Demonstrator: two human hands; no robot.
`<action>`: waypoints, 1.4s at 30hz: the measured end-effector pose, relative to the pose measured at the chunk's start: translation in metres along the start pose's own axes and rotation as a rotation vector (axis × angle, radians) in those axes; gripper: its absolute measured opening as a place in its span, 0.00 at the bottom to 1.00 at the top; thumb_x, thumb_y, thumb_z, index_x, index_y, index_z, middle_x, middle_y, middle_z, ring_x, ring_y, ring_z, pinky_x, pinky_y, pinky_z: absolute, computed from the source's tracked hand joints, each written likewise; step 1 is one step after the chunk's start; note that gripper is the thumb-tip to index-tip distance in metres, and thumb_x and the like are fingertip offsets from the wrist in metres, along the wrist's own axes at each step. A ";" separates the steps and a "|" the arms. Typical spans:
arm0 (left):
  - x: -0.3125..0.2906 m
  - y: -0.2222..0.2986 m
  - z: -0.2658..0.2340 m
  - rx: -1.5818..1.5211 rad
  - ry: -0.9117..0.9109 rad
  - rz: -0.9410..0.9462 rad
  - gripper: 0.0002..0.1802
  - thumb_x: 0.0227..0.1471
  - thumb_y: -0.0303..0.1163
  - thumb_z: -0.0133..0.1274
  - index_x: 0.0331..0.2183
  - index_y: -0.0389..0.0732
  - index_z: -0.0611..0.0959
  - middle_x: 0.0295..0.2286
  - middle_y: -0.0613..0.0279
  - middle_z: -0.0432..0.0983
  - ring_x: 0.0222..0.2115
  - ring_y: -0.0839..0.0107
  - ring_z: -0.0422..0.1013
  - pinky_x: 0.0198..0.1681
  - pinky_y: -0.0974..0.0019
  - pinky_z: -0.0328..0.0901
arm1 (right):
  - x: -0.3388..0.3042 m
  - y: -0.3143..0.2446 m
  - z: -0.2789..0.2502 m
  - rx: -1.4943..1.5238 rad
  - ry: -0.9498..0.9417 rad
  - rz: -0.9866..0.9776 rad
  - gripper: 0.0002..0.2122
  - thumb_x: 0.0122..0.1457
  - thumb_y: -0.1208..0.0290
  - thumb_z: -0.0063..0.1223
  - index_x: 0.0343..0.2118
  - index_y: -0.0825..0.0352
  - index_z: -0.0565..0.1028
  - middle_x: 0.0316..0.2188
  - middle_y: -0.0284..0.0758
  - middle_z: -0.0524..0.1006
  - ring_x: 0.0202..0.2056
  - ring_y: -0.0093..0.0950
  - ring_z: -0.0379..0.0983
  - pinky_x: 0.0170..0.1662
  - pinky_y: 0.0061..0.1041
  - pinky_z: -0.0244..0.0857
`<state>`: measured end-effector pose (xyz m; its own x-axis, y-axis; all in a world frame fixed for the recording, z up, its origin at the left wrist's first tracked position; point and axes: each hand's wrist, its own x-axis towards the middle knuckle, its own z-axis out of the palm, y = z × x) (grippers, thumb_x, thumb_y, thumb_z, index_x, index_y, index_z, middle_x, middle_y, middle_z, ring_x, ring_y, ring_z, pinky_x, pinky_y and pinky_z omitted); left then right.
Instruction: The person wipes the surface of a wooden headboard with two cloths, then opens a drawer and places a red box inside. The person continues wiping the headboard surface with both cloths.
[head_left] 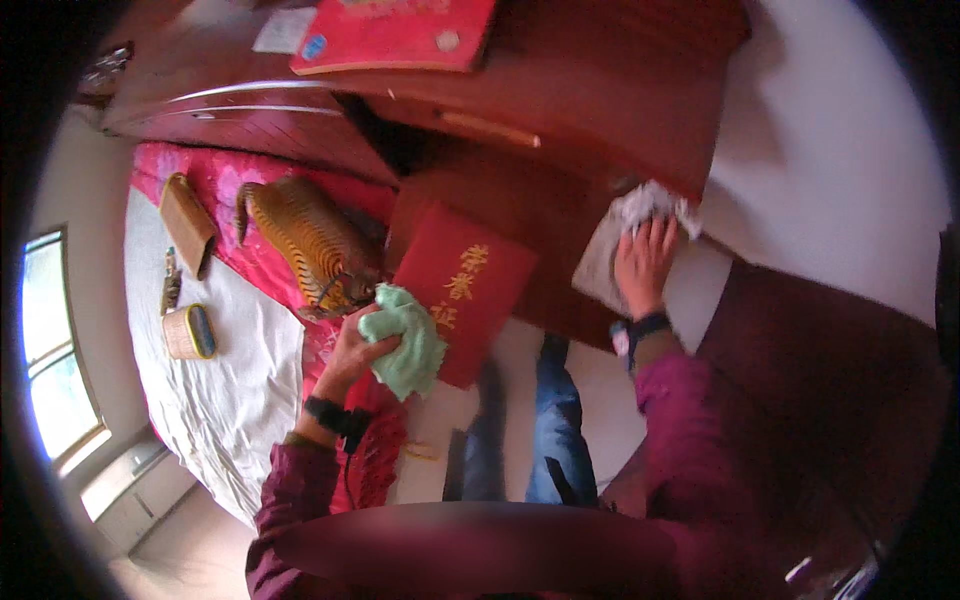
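Note:
My left hand (350, 352) is closed on a pale green cloth (408, 345), bunched and hanging from the fingers. Just right of the cloth, a red certificate folder (490, 275) with gold lettering lies tilted against the dark red wooden furniture (560, 215); the cloth overlaps its left edge. My right hand (645, 265) has its fingers bent over a crumpled whitish cloth (655, 205) at the right side of the wood. A flat beige piece (597, 262) shows beside that hand; whether it belongs to the cloth I cannot tell.
Left of the furniture, a bed with a pink-red floral cover (225, 165) and white sheet (240, 400) bears a tiger-striped figure (310, 235), a brown case (188, 225) and a small woven box (188, 332). Another red folder (395, 35) lies on the wooden top. A window (55, 330) is far left.

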<state>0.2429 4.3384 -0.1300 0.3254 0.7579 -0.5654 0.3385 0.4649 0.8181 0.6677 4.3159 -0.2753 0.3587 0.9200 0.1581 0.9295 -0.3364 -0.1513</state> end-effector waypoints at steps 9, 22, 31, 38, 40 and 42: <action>0.079 0.032 0.051 -0.043 -0.159 0.121 0.18 0.47 0.26 0.59 0.42 0.36 0.77 0.36 0.66 0.77 0.38 0.76 0.72 0.43 0.68 0.67 | -0.100 0.004 -0.100 0.149 -0.444 -0.138 0.17 0.55 0.76 0.46 0.48 0.76 0.66 0.53 0.53 0.60 0.59 0.56 0.48 0.63 0.51 0.41; 0.084 0.092 -0.071 0.075 0.016 0.283 0.16 0.46 0.31 0.62 0.38 0.39 0.78 0.36 0.62 0.75 0.37 0.72 0.70 0.41 0.65 0.68 | -0.086 -0.017 -0.231 0.433 0.101 0.148 0.20 0.62 0.71 0.39 0.56 0.72 0.64 0.54 0.52 0.64 0.54 0.46 0.62 0.58 0.40 0.55; 0.087 0.269 -0.294 0.550 0.913 0.784 0.16 0.48 0.35 0.57 0.39 0.40 0.79 0.35 0.53 0.75 0.37 0.53 0.71 0.42 0.58 0.66 | 0.110 -0.184 -0.278 -0.054 0.066 -0.177 0.24 0.60 0.65 0.40 0.58 0.70 0.63 0.59 0.47 0.60 0.60 0.47 0.52 0.62 0.45 0.44; 0.160 0.277 -0.260 1.056 0.954 0.759 0.24 0.42 0.34 0.57 0.45 0.48 0.78 0.47 0.66 0.72 0.49 0.57 0.63 0.50 0.53 0.58 | 0.112 -0.202 -0.274 -0.162 0.071 -0.200 0.23 0.59 0.63 0.40 0.55 0.69 0.65 0.55 0.44 0.64 0.59 0.47 0.54 0.62 0.48 0.44; 0.164 0.281 -0.239 1.013 0.856 0.838 0.26 0.42 0.36 0.58 0.47 0.48 0.77 0.49 0.68 0.70 0.51 0.58 0.62 0.52 0.54 0.57 | 0.118 -0.210 -0.277 -0.141 0.083 -0.224 0.23 0.59 0.62 0.40 0.55 0.70 0.66 0.55 0.44 0.65 0.59 0.47 0.54 0.61 0.49 0.44; 0.162 0.289 -0.216 1.099 0.720 0.792 0.26 0.42 0.37 0.58 0.48 0.49 0.77 0.49 0.67 0.70 0.49 0.57 0.62 0.50 0.52 0.57 | 0.124 -0.219 -0.282 -0.153 -0.008 -0.210 0.23 0.59 0.62 0.40 0.54 0.70 0.66 0.54 0.44 0.65 0.58 0.47 0.54 0.61 0.49 0.45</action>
<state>0.2033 4.6946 0.0376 0.3580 0.8446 0.3982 0.8599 -0.4644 0.2120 0.5331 4.4472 0.0523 0.1566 0.9741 0.1630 0.9859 -0.1642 0.0338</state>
